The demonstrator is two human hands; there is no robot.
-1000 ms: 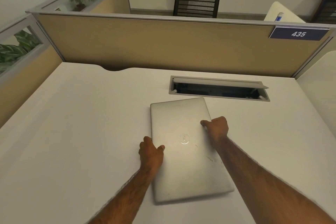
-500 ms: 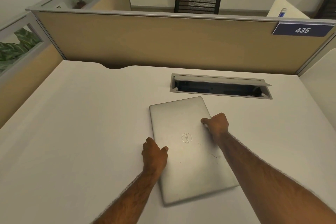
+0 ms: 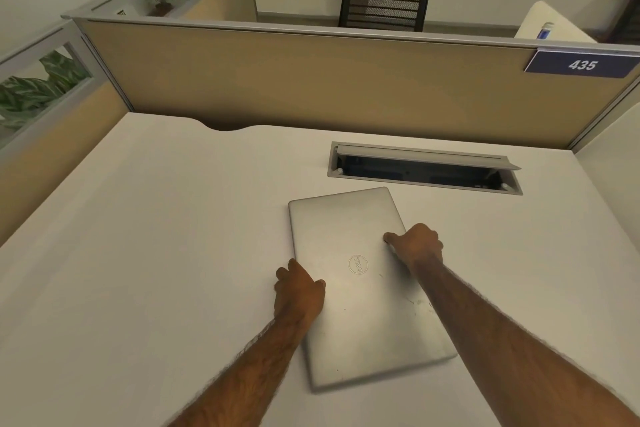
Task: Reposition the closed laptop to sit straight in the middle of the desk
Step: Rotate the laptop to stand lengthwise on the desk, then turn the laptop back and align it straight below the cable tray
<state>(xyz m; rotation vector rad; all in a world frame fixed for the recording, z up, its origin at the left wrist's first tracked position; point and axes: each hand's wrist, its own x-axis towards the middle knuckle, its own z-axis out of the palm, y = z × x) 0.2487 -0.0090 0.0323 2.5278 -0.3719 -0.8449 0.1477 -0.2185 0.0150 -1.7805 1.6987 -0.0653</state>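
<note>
Forearms reach in from the near edge, both bare, and each hand meets a long side of the closed laptop [image 3: 360,288]. Left hand [image 3: 299,291] sits at the laptop's left edge, thumb lying on the lid and fingers curled down over the side, so its grip is closed on the laptop. Right hand [image 3: 417,246] is further out on the opposite edge, thumb tip pressed on the lid and fingers wrapped over the side, its grip likewise clamped on the laptop. The silver laptop lies flat on the white surface [image 3: 156,253], right of centre, turned lengthwise away from the person and skewed, its near end swung to the right and its far end to the left. A round logo shows in the middle of the lid, with faint scuffs nearer the right forearm. Just beyond the laptop's far end, apart from it, a cable tray [image 3: 424,168] is set into the surface with its flap raised. Behind that stands the tan partition [image 3: 311,80], carrying a blue sign [image 3: 581,64] marked 435 at the right
</note>
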